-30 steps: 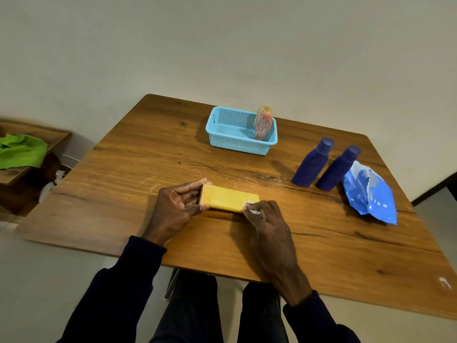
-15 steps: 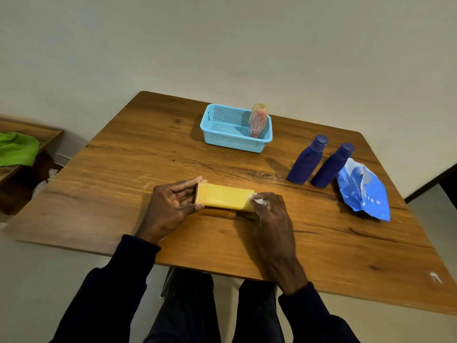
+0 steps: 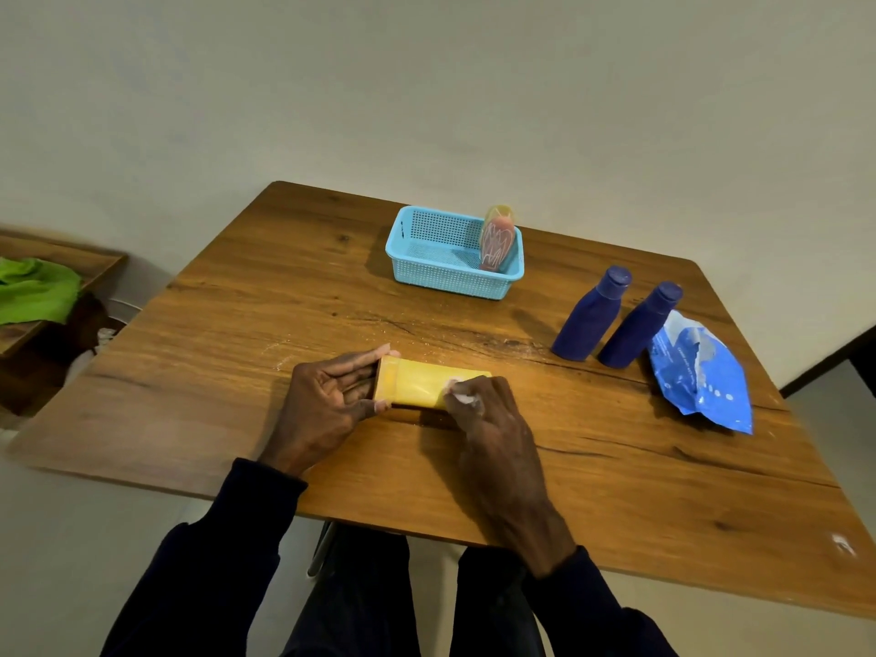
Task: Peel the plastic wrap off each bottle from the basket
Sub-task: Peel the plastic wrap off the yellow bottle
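A yellow bottle [image 3: 422, 382] lies on its side on the wooden table [image 3: 616, 467], near the front edge. My left hand [image 3: 327, 400] grips its left end, thumb and fingers around the cap side. My right hand [image 3: 493, 419] covers the right end and pinches a pale bit of plastic wrap [image 3: 462, 396] there. At the back stands a light blue basket [image 3: 450, 272] with one pink wrapped bottle [image 3: 495, 239] leaning upright in its right corner. Two dark blue bottles [image 3: 616, 320] stand side by side at the right.
A crumpled blue plastic wrapper [image 3: 701, 377] lies to the right of the blue bottles, near the table's right edge. A green cloth [image 3: 33, 289] rests on a low wooden shelf at the far left, off the table. My legs show below the table's front edge.
My right hand has slid a little leftward over the bottle's right end, still pinching the wrap. The left hand keeps its grip. The camera view shifted slightly.
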